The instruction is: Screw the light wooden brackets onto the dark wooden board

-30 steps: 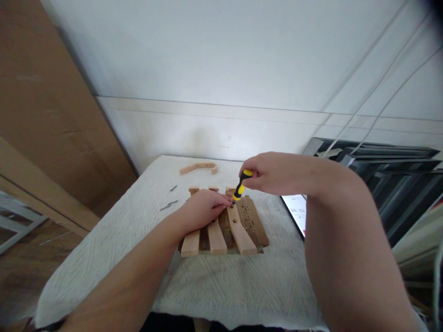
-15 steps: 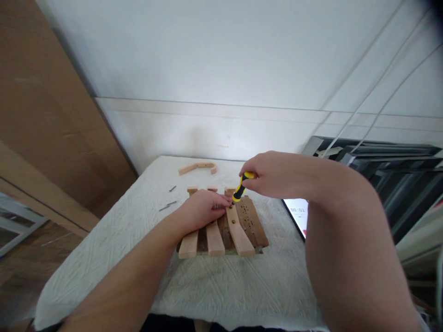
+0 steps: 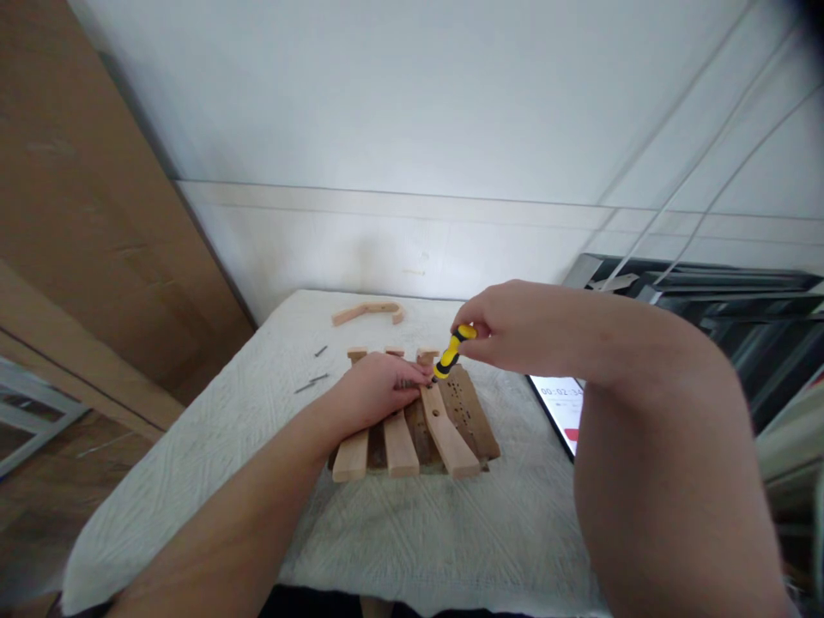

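My right hand [image 3: 486, 318] is wrapped around the yellow-and-black handle of a screwdriver [image 3: 454, 348]. The screwdriver leans, its lower end at the upper part of the rightmost wooden hook [image 3: 443, 433]. My left hand [image 3: 379, 388] is closed, its fingertips pressed to that hook's left side beside the screwdriver's tip. Whether a screw sits under the tip is hard to make out. Two more wooden hooks, the middle one [image 3: 402, 451] and the left one [image 3: 351, 459], lie alongside, partly covered by my left hand. All three rest on a brown board [image 3: 473, 408] dotted with small holes.
A loose wooden hook [image 3: 366, 311] lies at the back of the cloth-covered table [image 3: 212, 481]. Several screws [image 3: 312, 384] are scattered on the left. A phone [image 3: 559, 403] showing a timer lies by my right forearm. Grey metal frames [image 3: 727, 300] stack at right.
My right hand has turned the screwdriver, its handle now showing more yellow and tilting further right. The rightmost hook's lower end has swung slightly right. My left hand stays in place.
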Demonstrator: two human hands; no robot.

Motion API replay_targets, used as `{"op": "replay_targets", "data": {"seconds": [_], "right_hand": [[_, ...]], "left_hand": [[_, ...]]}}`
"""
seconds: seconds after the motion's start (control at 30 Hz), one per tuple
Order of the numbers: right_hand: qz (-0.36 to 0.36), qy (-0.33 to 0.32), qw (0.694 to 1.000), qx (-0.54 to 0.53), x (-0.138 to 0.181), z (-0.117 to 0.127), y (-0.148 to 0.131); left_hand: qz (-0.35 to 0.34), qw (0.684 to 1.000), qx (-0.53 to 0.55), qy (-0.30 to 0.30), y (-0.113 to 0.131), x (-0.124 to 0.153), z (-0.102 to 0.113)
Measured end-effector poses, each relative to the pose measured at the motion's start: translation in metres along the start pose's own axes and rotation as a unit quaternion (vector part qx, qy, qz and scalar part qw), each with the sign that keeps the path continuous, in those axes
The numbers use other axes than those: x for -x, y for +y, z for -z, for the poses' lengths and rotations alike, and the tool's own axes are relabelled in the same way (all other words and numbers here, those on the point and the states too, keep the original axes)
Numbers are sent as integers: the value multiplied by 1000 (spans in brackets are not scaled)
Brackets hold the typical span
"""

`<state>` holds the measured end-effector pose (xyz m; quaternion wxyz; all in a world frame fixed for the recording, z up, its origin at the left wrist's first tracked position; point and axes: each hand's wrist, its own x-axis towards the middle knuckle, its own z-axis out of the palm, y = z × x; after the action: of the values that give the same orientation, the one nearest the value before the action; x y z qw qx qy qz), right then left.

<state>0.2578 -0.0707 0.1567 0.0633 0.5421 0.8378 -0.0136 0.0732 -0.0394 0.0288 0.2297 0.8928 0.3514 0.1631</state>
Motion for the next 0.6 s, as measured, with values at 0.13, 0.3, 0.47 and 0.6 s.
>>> {"op": "replay_targets", "data": {"seconds": [0.13, 0.3, 0.47, 0.6], "right_hand": [[-79, 19, 996, 20, -6, 0, -2], [-67, 33, 997, 33, -13, -3, -1], [20, 20, 1000, -6, -8, -3, 1], [-1, -3, 1000, 29, -6, 0, 1]], "left_hand": [[9, 1000, 3, -2, 2, 0, 1], [9, 1000, 0, 2, 2, 0, 0], [-3, 1000, 0, 0, -2, 0, -2], [-1, 1000, -2, -2, -3, 0, -1]]}}
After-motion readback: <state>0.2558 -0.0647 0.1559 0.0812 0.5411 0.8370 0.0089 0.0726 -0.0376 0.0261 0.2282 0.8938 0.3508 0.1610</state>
